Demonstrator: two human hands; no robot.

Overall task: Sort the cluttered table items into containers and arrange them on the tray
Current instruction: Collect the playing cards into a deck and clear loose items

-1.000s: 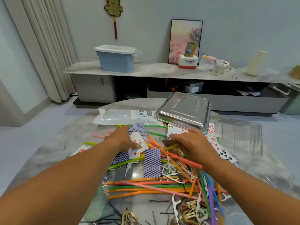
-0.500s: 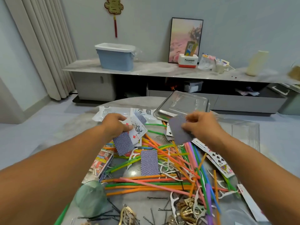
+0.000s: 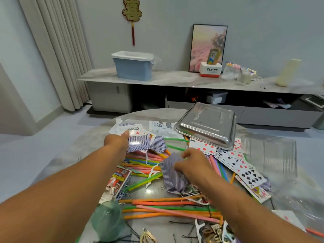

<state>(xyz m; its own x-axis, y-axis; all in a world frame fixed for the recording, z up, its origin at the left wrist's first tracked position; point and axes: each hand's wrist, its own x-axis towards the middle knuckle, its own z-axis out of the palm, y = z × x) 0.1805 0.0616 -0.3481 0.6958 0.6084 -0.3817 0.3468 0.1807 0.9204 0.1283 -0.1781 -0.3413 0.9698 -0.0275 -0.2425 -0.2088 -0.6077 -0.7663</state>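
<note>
Cards, mid-bench: left hand (image 3: 117, 141) grips a fanned stack (image 3: 140, 142), right hand (image 3: 192, 166) pinches more cards (image 3: 171, 174), gathering for sorting.

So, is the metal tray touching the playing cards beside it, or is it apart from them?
Touching. In the head view the upturned metal tray lies with its near edge on top of the face-up playing cards, covering part of them.
</note>
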